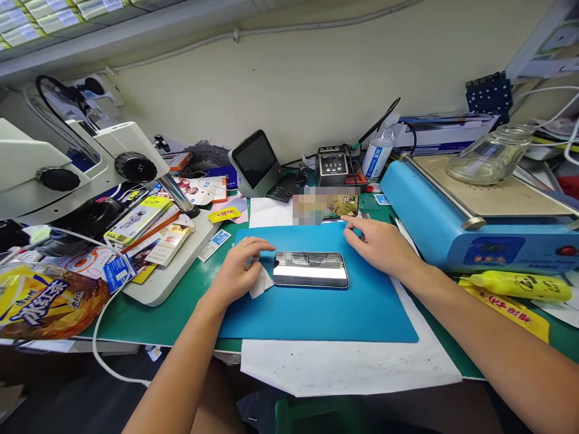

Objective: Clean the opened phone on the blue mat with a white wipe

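Note:
A phone (310,269) lies flat, screen up and glossy, on the blue mat (316,313). My left hand (243,265) rests just left of it, fingers curled on a small white wipe (261,282) that touches the phone's left end. My right hand (377,242) lies on the mat right of and behind the phone, fingers loosely bent and apart, holding nothing, its fingertips near a second phone (342,206) with a lit screen at the mat's far edge.
A microscope (67,169) stands at left above packets and cards. A blue machine (456,223) with a glass jar (491,155) fills the right side. A small screen device (256,161) and a soldering station (332,164) stand at the back. A yellow bottle (520,284) lies near right.

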Demonstrator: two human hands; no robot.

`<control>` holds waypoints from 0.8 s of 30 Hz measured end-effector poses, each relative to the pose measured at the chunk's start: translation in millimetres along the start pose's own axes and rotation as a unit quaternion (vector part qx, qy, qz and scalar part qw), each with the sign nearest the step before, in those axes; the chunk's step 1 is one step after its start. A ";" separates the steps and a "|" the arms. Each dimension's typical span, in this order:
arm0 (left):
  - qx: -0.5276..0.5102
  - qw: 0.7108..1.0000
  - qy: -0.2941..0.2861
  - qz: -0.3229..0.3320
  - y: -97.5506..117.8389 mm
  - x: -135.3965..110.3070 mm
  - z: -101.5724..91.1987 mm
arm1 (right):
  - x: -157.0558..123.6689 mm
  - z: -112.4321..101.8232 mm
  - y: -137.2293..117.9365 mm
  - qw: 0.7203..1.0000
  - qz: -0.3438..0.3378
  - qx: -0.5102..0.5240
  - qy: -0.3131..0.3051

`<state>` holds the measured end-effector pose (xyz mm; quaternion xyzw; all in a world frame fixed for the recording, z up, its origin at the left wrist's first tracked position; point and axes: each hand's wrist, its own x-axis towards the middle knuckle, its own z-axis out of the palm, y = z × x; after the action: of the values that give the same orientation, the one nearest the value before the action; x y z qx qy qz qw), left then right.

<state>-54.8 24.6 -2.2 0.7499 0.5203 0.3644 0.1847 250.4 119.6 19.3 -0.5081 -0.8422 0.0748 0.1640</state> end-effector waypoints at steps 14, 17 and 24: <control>0.048 0.997 0.046 0.030 59.9 -1.5 0.8 | -7.4 3.7 -10.0 0.970 -0.218 0.092 -0.055; 0.130 0.991 0.002 0.030 59.1 -16.7 8.1 | -7.0 4.7 -9.0 0.971 -0.214 0.089 -0.053; 0.253 0.955 -0.135 0.071 65.1 -31.9 45.1 | -5.5 12.0 -5.5 0.976 -0.191 0.094 -0.043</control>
<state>14.4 -25.5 -0.8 0.8494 0.5110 0.1282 0.0313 243.9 112.6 8.7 -0.3167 -0.9190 0.1427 0.1864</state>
